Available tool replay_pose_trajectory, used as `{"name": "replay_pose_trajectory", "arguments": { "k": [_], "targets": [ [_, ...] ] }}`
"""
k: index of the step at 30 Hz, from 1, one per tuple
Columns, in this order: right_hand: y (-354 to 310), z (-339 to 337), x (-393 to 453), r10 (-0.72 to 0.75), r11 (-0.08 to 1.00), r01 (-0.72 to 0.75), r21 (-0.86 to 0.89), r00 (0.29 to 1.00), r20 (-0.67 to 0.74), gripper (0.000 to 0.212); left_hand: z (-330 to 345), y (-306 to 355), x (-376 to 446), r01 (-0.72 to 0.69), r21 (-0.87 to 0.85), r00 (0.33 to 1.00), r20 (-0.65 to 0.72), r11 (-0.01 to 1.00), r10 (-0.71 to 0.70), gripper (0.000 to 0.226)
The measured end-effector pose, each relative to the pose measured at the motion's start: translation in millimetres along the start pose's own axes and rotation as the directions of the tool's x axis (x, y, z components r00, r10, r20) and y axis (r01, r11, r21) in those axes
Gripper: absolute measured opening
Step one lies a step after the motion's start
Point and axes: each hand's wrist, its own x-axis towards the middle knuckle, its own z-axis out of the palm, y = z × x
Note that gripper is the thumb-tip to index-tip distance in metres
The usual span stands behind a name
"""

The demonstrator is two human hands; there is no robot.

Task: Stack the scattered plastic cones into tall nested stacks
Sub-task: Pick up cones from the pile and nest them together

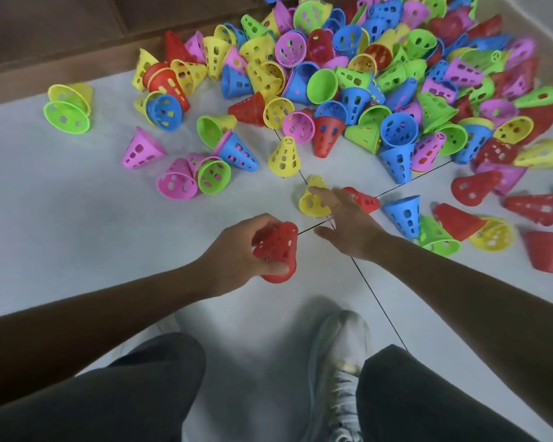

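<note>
From the head camera, your left hand (237, 250) holds a red cone (276, 252) above the white floor (77, 218), with the fingers curled around its narrow end and the thumb pressing near the wide rim. The rim points down and toward you, so I judge this cone can be the base of a stack: you keep it in one hand and feed others to it with the second hand.

Your right hand (345, 223) is stretched forward with straight, spread fingers and holds nothing. Its fingertips touch or almost touch a yellow cone (312, 202) lying on its side (I cannot tell if there is real contact). Just behind this hand a small red cone (366, 199) also lies on its side, partly hidden.

For moving room: the floor to the left of your hands is mostly bare, so a finished stack could stand there, in my opinion. To the right, a blue cone (404, 213) and several red ones lie close to your forearm, and a wide sweep may knock them. The big pile (380, 74) fills the far right side, next to a brown wall edge (61, 33). Your shoe (339, 362) stands just below the hands.
</note>
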Motion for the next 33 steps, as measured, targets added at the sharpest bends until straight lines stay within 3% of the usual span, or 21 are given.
{"name": "replay_pose_trajectory", "arguments": {
  "k": [8, 11, 17, 22, 28, 33],
  "targets": [
    [7.5, 15.9, -16.5, -0.027, 0.984, 0.026, 0.176, 1.000, 0.001, 0.071, 2.9, -16.1, 9.1, -0.078, 0.195, 0.996, -0.034, 0.978, 0.086, 0.055],
    [7.9, 23.3, -21.8, -0.021, 0.958, 0.034, 0.284, 0.999, -0.049, 0.056, -4.4, -25.5, 16.3, -0.093, 0.259, 0.992, -0.062, 0.962, 0.113, 0.054],
    [-4.2, 33.6, -27.9, 0.212, 0.812, -0.063, 0.580, 0.958, -0.193, 0.031, -14.4, -47.7, 28.3, -0.123, 0.377, 0.986, -0.056, 0.918, 0.155, 0.053],
    [-7.9, 39.5, -30.2, 0.328, 0.747, -0.102, 0.657, 0.916, -0.230, 0.021, -14.5, -51.9, 28.5, -0.127, 0.343, 0.988, -0.036, 0.931, 0.148, 0.058],
    [-10.7, 35.8, -32.2, 0.387, 0.736, -0.133, 0.663, 0.887, -0.251, 0.030, -37.5, -50.3, 33.8, -0.145, 0.371, 0.989, 0.015, 0.917, 0.150, 0.066],
    [-40.2, 18.4, -38.7, 0.391, 0.625, -0.061, 0.778, 0.887, -0.245, 0.056, -73.2, -46.6, 39.4, -0.186, 0.422, 0.979, 0.001, 0.887, 0.204, 0.065]
  ]
}}
